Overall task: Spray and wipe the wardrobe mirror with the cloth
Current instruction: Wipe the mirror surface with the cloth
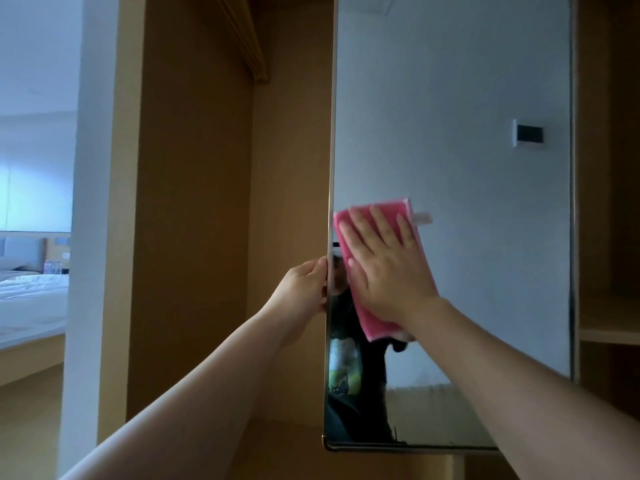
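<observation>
The wardrobe mirror (467, 98) is a tall framed panel filling the right half of the head view. A pink cloth (384, 211) with a white tag lies flat against the glass near its left edge. My right hand (384, 261) presses the cloth onto the mirror with straight, spread fingers. My left hand (304, 289) grips the mirror's left edge, its fingers curled round the frame at about the same height. No spray bottle is in view.
An open wooden wardrobe bay (221, 237) stands left of the mirror, with shelves (609, 330) behind it on the right. A white wall edge (90, 202) and a bed (31, 296) lie far left. The mirror reflects a wall panel and my dark shirt.
</observation>
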